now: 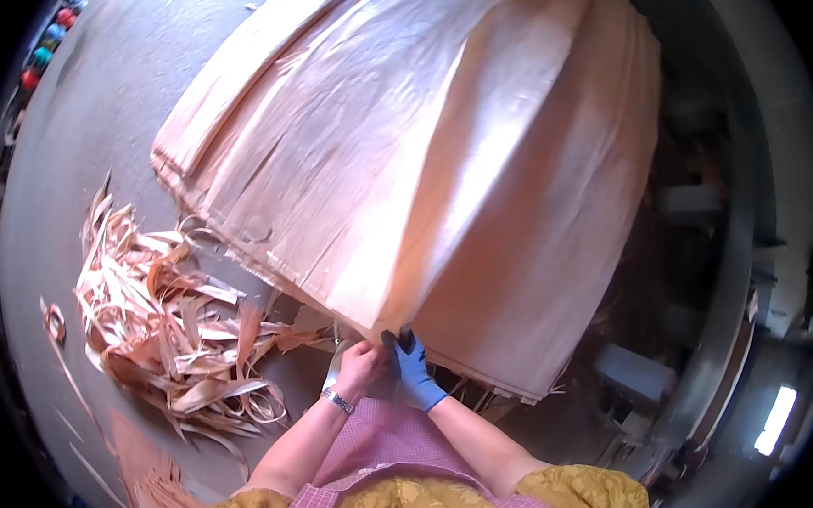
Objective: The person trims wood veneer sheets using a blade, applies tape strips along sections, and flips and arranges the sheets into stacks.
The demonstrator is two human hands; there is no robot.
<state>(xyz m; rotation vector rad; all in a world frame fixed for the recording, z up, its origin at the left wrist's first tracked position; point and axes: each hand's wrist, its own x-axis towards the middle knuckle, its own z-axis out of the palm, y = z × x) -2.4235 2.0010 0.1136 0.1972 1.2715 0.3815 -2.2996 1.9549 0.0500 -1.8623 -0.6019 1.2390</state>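
A wide stack of thin wooden sheets (338, 158) fills the middle of the view, its top sheet raised in a fold that runs down to the near edge. My left hand (361, 367), bare with a wristwatch, is closed at that near edge; what its fingers pinch is too small to make out. Beside it on the right, my right hand (407, 360) wears a blue and black glove, its fingers closed on the edge of the wooden sheet at the foot of the fold.
A heap of curled wood strips (182, 325) lies on the grey floor (90, 145) at the left. Dark machinery with a grey block (635, 374) stands at the right. Reddish scraps (143, 461) lie at the lower left.
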